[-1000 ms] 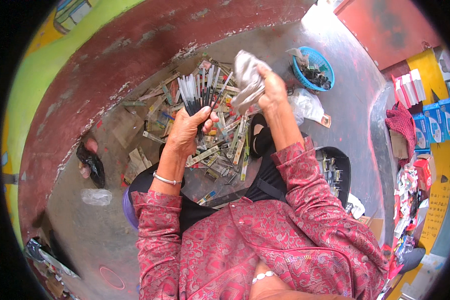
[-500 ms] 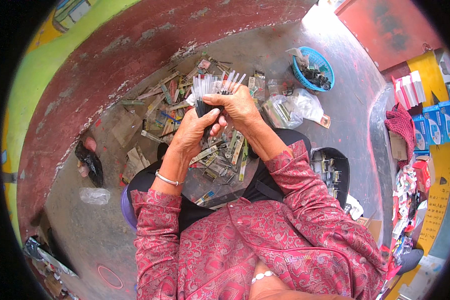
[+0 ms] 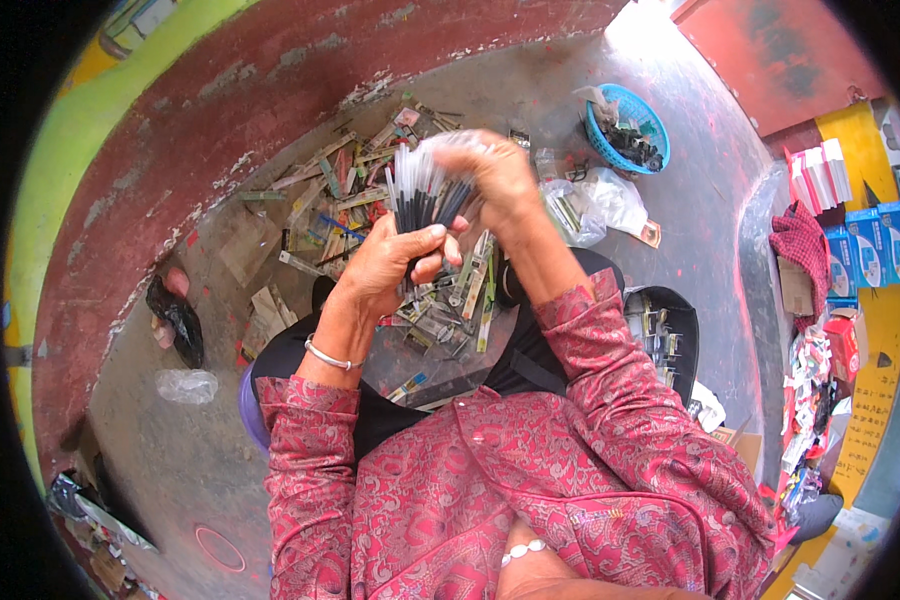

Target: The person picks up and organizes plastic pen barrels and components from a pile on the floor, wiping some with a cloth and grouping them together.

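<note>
My left hand (image 3: 382, 262) is closed around a bunch of pen refills (image 3: 420, 212), thin tubes that are black below and clear at the top. They stand roughly upright in its grip, with the thumb across the front. Over the right side of the bunch my right hand (image 3: 500, 180) is bent, its fingers smeared by motion. Whether it grips any of the refills cannot be made out. Below and beyond both hands, a heap of slim clear and coloured packets (image 3: 478, 285) is scattered over the floor.
A blue basket (image 3: 660, 130) with dark scraps stands at the far right, white plastic bags (image 3: 607, 205) nearer. Beside my right leg sits a black container (image 3: 688, 335) with metal parts. A black bag (image 3: 178, 320) lies at left. The peeling red wall (image 3: 220, 105) curves behind.
My right hand has lifted and swung slightly right, its fingers now blurred. The left hand still holds the bunch, with more of the black lengths showing.
</note>
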Available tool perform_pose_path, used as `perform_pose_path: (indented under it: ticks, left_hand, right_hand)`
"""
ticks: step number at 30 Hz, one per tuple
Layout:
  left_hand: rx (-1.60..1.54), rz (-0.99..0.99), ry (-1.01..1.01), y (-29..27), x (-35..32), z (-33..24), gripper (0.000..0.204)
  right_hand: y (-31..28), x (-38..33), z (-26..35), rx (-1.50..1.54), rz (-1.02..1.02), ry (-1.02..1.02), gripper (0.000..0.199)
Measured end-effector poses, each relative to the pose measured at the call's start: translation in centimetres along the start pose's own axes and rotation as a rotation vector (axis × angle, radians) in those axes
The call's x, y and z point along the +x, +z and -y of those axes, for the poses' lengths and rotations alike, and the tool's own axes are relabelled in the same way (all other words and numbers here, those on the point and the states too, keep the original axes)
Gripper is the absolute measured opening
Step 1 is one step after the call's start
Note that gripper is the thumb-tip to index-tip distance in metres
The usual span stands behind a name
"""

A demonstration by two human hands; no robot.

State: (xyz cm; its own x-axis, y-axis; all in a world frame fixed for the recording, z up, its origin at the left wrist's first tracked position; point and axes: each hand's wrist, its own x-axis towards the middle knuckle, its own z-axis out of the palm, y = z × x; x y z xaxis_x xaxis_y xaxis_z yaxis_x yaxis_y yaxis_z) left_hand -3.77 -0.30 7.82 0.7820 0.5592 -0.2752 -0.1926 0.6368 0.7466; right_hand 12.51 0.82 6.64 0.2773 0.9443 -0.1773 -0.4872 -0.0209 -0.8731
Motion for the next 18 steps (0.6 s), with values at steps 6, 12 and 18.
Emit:
perform_pose_path:
  ticks: [6, 12, 18]
  left_hand:
    - [-0.064, -0.104, 0.044, -1.0, -0.3, -0.1, 0.03]
    - [0.11, -0.318, 0.051, -1.0, 1.1, 0.4, 0.005]
    - [0.243, -0.123, -0.034, 0.3, 1.1, -0.4, 0.013]
  right_hand:
    - [-2.5, 1.3, 5.5, 0.095, -0.322, -0.392, 0.005]
    - [2.0, -3.3, 0.7, -1.303, 0.352, -0.916, 0.016]
    - [-0.4, -1.4, 2.7, -1.293, -0.013, -0.84, 0.013]
